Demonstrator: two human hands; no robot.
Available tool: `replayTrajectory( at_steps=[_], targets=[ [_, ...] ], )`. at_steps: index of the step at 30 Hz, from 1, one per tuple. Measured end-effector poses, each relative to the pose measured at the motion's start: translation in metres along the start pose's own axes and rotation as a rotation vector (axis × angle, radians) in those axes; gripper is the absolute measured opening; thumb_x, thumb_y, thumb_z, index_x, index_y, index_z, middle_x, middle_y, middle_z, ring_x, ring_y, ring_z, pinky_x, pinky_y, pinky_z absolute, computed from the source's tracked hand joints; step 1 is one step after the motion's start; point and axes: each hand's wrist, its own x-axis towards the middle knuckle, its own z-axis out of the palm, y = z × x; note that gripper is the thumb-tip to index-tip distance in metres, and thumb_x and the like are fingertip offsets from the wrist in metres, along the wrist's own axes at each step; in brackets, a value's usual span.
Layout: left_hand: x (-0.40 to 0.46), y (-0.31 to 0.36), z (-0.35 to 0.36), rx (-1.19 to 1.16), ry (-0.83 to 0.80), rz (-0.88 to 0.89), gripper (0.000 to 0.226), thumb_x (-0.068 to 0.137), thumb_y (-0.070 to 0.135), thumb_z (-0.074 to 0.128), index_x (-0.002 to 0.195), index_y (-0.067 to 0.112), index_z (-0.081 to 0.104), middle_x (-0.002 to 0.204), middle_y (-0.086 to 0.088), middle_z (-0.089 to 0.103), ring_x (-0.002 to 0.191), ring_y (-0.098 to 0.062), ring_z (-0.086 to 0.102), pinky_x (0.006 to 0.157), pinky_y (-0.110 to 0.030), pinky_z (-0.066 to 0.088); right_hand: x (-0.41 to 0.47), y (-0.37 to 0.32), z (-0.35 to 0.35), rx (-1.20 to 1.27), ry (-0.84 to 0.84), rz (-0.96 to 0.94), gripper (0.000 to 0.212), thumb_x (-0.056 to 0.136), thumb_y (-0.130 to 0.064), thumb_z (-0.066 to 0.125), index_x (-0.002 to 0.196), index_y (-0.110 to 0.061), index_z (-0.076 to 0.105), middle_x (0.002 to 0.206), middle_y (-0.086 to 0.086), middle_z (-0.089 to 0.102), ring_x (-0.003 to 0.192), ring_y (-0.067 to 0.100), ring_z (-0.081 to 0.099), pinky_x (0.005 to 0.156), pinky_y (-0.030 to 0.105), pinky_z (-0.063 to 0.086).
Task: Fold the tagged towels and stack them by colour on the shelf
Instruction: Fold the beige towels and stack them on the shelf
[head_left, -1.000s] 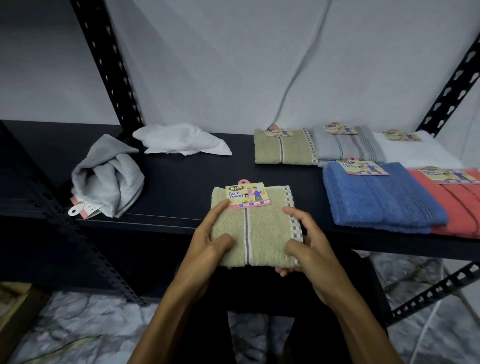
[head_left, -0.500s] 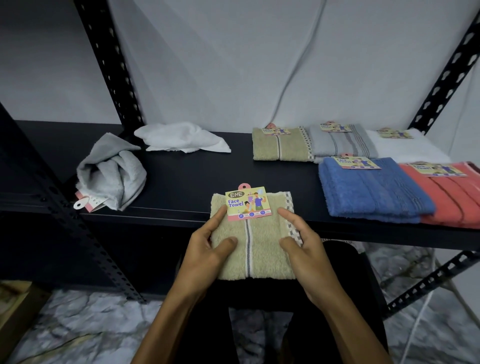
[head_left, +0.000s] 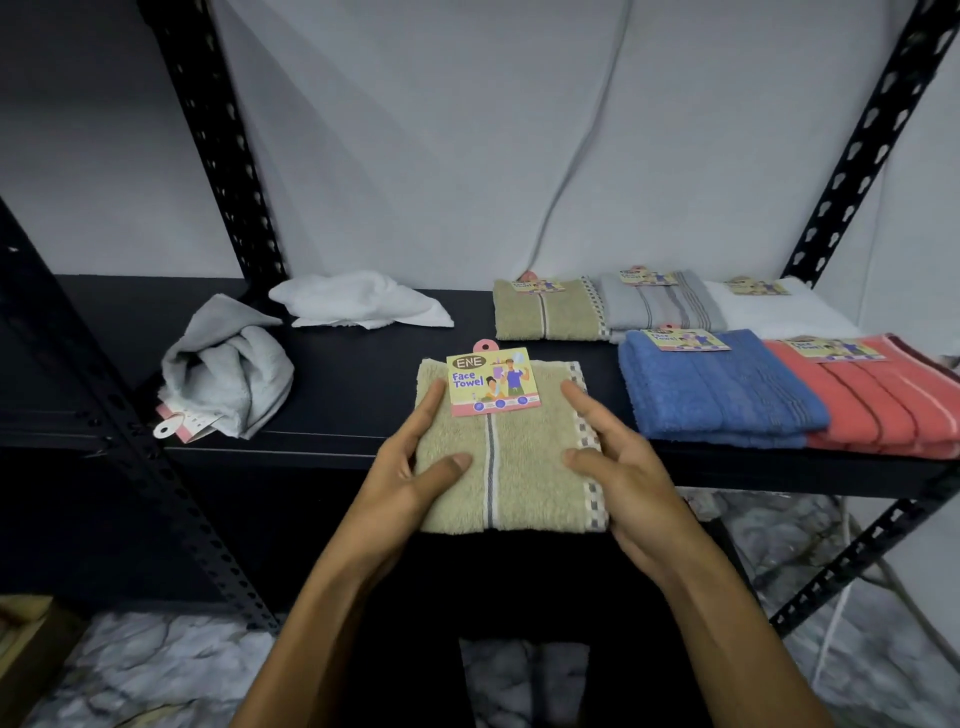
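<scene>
A folded beige towel (head_left: 511, 452) lay at lower centre, its near half overhanging the front edge of the black shelf (head_left: 353, 374). The left hand (head_left: 410, 478) clamped its left edge, thumb on top; the right hand (head_left: 618, 467) gripped the chequered right edge likewise. Bare shelf lay open beyond it, between the crumpled grey towel (head_left: 228, 369) at left and the blue towel (head_left: 717, 389) at right.

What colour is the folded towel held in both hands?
Olive-beige folded towel with a grey centre stripe and checked border on its right side, seen in the head view.
</scene>
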Motion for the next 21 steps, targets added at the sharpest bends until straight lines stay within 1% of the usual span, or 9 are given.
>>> replayTrajectory(
  at_steps=[3,6,8,11,13,15,18,20,21],
  targets=[
    [0.026,0.013,-0.002,-0.018,-0.059,-0.001,0.079,0.079,0.011,0.067,0.149,0.031,0.038,0.132,0.018,0.061,0.122,-0.008,0.058,0.093,-0.019,0.049,0.024,-0.018,-0.011,0.061,0.002,-0.016,0.059,0.092,0.009,0.047,0.124,-0.039,0.060,0.131,-0.012,0.063,0.124,0.009,0.057,0.109,0.038,0.042],
    [0.061,0.025,-0.003,-0.039,-0.094,-0.022,0.075,0.080,0.009,0.067,0.147,0.031,0.042,0.131,0.017,0.062,0.120,-0.007,0.060,0.087,-0.017,0.049,0.052,-0.040,-0.027,0.158,-0.023,-0.004,0.053,0.094,0.008,0.043,0.132,-0.026,0.058,0.130,-0.009,0.063,0.117,0.006,0.060,0.103,0.031,0.047],
    [0.085,0.031,-0.004,-0.042,-0.106,-0.048,0.068,0.087,0.003,0.063,0.146,0.031,0.043,0.131,0.014,0.062,0.118,-0.009,0.061,0.091,-0.021,0.049,0.071,-0.052,-0.040,0.127,-0.070,0.009,0.054,0.095,0.010,0.042,0.139,-0.020,0.052,0.131,-0.009,0.060,0.111,0.002,0.062,0.093,0.024,0.052],
    [0.124,0.038,-0.004,-0.019,-0.158,-0.088,0.064,0.093,0.003,0.058,0.147,0.033,0.041,0.136,0.008,0.059,0.118,-0.012,0.062,0.093,-0.028,0.051,0.103,-0.070,-0.060,0.037,-0.115,0.033,0.059,0.093,0.013,0.046,0.142,-0.019,0.048,0.132,-0.003,0.061,0.112,0.012,0.064,0.084,0.028,0.056],
    [0.149,0.042,-0.003,0.046,-0.185,-0.089,0.067,0.094,0.004,0.059,0.149,0.035,0.038,0.135,0.008,0.060,0.116,-0.012,0.063,0.089,-0.030,0.054,0.127,-0.082,-0.071,-0.078,-0.085,0.029,0.060,0.091,0.013,0.052,0.142,-0.020,0.049,0.128,-0.002,0.065,0.109,0.014,0.066,0.084,0.032,0.057],
    [0.176,0.046,-0.002,0.104,-0.204,-0.077,0.070,0.094,0.006,0.061,0.151,0.035,0.034,0.135,0.009,0.060,0.117,-0.013,0.062,0.092,-0.033,0.054,0.153,-0.093,-0.079,-0.196,-0.046,0.028,0.061,0.090,0.012,0.057,0.140,-0.022,0.051,0.128,-0.001,0.065,0.111,0.013,0.064,0.092,0.035,0.055],
    [0.212,0.052,0.004,0.171,-0.198,-0.079,0.070,0.095,0.009,0.061,0.152,0.037,0.032,0.134,0.006,0.059,0.108,-0.010,0.065,0.076,-0.024,0.055,0.192,-0.103,-0.090,-0.315,-0.032,0.027,0.063,0.086,0.011,0.061,0.140,-0.021,0.052,0.141,0.002,0.055,0.126,0.016,0.054,0.097,0.035,0.052],
    [0.235,0.054,0.009,0.207,-0.175,-0.086,0.069,0.095,0.012,0.061,0.152,0.036,0.030,0.135,0.003,0.057,0.096,-0.009,0.065,0.064,-0.018,0.052,0.215,-0.108,-0.094,-0.390,-0.017,0.034,0.063,0.087,0.010,0.062,0.142,-0.020,0.050,0.139,-0.003,0.052,0.120,0.013,0.056,0.085,0.026,0.054],
    [0.246,0.053,0.011,0.227,-0.170,-0.091,0.069,0.095,0.014,0.061,0.153,0.035,0.028,0.136,0.001,0.056,0.095,-0.010,0.064,0.062,-0.018,0.051,0.225,-0.109,-0.094,-0.444,-0.008,0.047,0.063,0.088,0.008,0.061,0.143,-0.020,0.049,0.131,-0.005,0.054,0.109,0.011,0.059,0.076,0.022,0.052]
  ],
)
